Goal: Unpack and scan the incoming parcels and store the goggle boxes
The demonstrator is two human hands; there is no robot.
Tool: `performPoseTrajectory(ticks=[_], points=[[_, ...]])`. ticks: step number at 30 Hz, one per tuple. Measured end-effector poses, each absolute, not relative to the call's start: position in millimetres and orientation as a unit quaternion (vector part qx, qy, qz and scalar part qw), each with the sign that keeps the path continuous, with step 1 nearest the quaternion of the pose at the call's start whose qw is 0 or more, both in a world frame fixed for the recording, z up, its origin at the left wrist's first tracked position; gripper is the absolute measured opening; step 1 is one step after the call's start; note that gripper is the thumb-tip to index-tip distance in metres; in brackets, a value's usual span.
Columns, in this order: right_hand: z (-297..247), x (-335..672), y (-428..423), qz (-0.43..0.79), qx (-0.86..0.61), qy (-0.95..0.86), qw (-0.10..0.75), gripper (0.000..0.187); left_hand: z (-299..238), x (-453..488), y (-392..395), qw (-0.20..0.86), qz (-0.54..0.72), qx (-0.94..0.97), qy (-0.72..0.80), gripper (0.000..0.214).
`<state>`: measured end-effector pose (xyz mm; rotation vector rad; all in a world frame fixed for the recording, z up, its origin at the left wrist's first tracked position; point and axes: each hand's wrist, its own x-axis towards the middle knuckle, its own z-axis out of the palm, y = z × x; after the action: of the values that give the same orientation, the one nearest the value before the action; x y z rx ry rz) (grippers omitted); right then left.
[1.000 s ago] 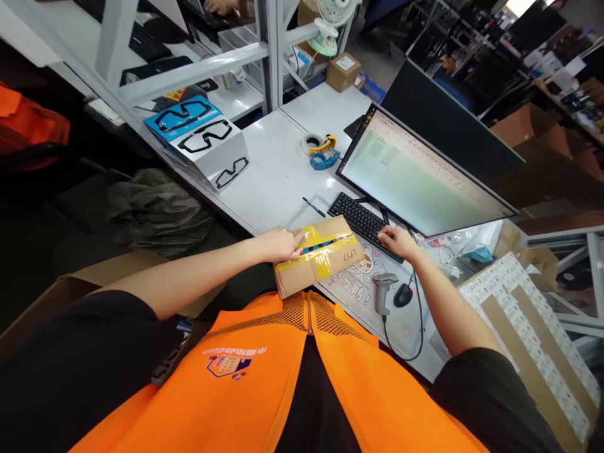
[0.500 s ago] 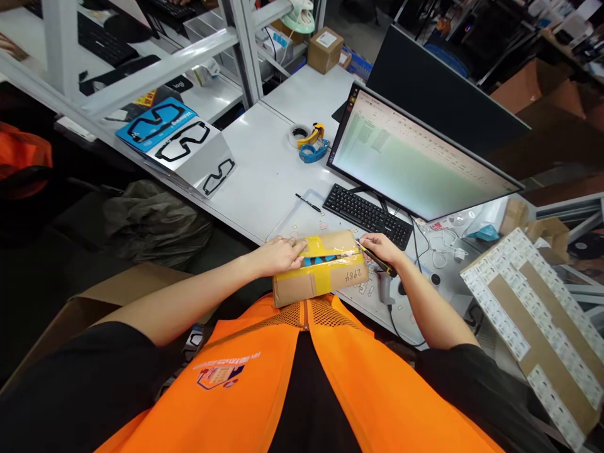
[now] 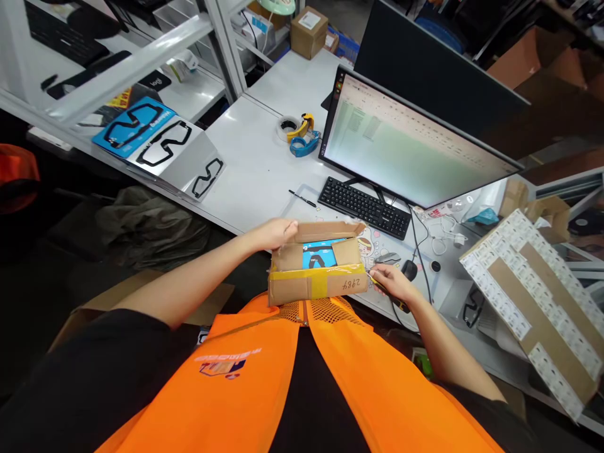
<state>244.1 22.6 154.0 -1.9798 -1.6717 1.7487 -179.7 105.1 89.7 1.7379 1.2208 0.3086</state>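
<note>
A cardboard box [image 3: 290,289] with yellow tape and "2984" written on its side rests at the table's near edge, against my vest. Its far flap [image 3: 325,231] stands raised, and a blue printed package [image 3: 325,253] shows inside between the inner flaps. My left hand [image 3: 278,234] is closed on the left end of the raised flap, its fingertips partly hidden. Beside the right end of the box, my right hand [image 3: 391,280] is wrapped round a black and yellow utility knife [image 3: 397,302]. The knife's tip points toward the box corner; whether it touches is unclear.
A keyboard [image 3: 363,206] and monitor [image 3: 415,141] stand beyond the box. Around them lie a pen [image 3: 302,198], a mouse [image 3: 409,270] and tape dispensers [image 3: 304,143]. Printed goggle packaging [image 3: 160,148] sits left. A large taped carton [image 3: 533,302] leans at right.
The box's far flap has swung up, exposing more of the blue package. My left hand has moved from the box top to that flap. My right hand, with the knife, has shifted toward me.
</note>
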Motion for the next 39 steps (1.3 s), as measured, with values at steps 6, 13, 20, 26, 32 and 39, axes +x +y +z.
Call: performPoseTrajectory(ticks=[6,13,20,26,32,39], points=[[155,251,22,0.571,-0.637,-0.517,0.001,0.056,90,-182,167,0.526,0.1,0.673,0.51,0.034],[135,240,24,0.506,-0.685,-0.51,0.118,0.057,160,-151,120,0.16,0.158,0.822,0.523,0.03],[129,231,28,0.471,-0.689,-0.532,0.139,0.054,148,-102,15,0.244,-0.032,0.863,0.441,0.055],[140,222,27,0.49,-0.676,-0.533,0.139,0.046,147,-109,2,0.292,-0.034,0.849,0.438,0.036],[149,232,-11,0.547,-0.645,-0.531,0.06,0.046,138,-122,-13,0.305,0.004,0.85,0.429,0.027],[180,241,7,0.439,-0.673,-0.574,0.159,0.056,137,-108,-24,0.229,0.028,0.894,0.383,0.022]])
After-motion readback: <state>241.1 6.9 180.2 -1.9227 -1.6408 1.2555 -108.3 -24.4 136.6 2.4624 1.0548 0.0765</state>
